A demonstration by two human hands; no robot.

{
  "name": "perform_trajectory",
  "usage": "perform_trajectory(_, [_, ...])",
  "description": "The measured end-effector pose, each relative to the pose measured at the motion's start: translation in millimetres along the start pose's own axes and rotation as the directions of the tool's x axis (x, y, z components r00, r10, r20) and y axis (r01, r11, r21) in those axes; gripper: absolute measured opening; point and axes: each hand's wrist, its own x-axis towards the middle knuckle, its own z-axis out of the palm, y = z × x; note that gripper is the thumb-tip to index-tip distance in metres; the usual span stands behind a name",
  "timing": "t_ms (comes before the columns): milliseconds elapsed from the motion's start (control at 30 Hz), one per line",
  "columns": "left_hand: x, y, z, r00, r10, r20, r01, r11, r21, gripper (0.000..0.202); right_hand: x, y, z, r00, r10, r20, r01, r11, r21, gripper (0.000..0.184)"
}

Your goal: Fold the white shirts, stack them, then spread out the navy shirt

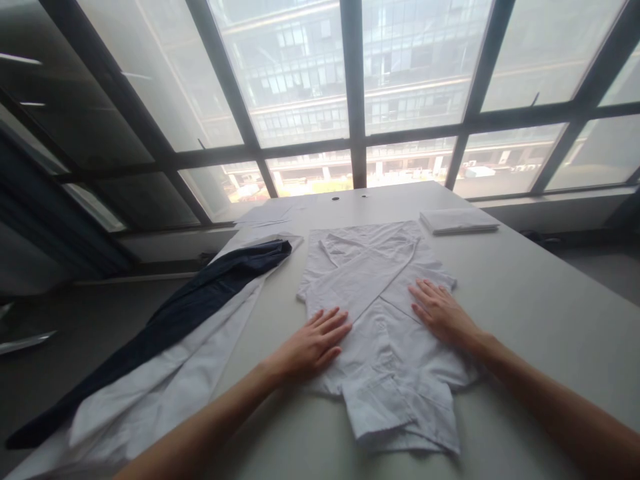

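A white shirt (pixel 383 347) is lying spread out on a white table (pixel 540 327), its narrow folded end pointing toward the viewer and two bands of cloth crossing over its far half. The left hand (pixel 313 347) is resting palm down on the shirt's left edge, its fingers stretching out flat, slightly parted and gripping nothing. The right hand (pixel 443 313) is lying likewise on the right side, a little farther off, its fingers also extending loosely without grasping the cloth. To the left, a dark garment (pixel 200 293) is lying over white cloth (pixel 170 380), which is hanging past the table's edge. Beyond the right hand, a folded white cloth (pixel 457 221) is sitting near the shirt's far corner. At the back, tall windows (pixel 410 60) are facing a building.
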Motion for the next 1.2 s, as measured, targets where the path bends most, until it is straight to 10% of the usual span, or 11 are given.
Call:
perform_trajectory(167, [-3.6,9.2,-10.0,0.999,0.013,0.033,-0.012,0.999,-0.036,0.060,0.1,0.6,1.8,1.000,-0.014,-0.016,0.015,0.999,0.032,0.055])
perform_trajectory(333, [21.8,-18.8,-19.4,0.969,-0.207,-0.134,0.201,0.978,-0.055,0.056,6.1,8.5,-9.7,0.989,-0.033,-0.148,0.046,0.995,0.084,0.054])
perform_trajectory(667, [31.9,-60.5,12.1,0.947,-0.292,-0.136,0.297,0.955,0.015,0.061,12.7,123.7,-28.1,0.852,0.348,-0.392,-0.230,0.920,0.319,0.060])
perform_trajectory(967, [32.4,-58.6,8.9,0.945,-0.297,-0.140,0.302,0.953,0.018,0.061,12.1,97.0,-14.1,0.998,0.009,0.056,-0.023,0.967,0.254,0.061])
perform_trajectory(1200, [30.7,-59.5,11.5,0.943,-0.287,-0.171,0.293,0.956,0.011,0.061,7.2,119.0,-20.6,0.972,0.102,-0.212,-0.025,0.942,0.336,0.071])
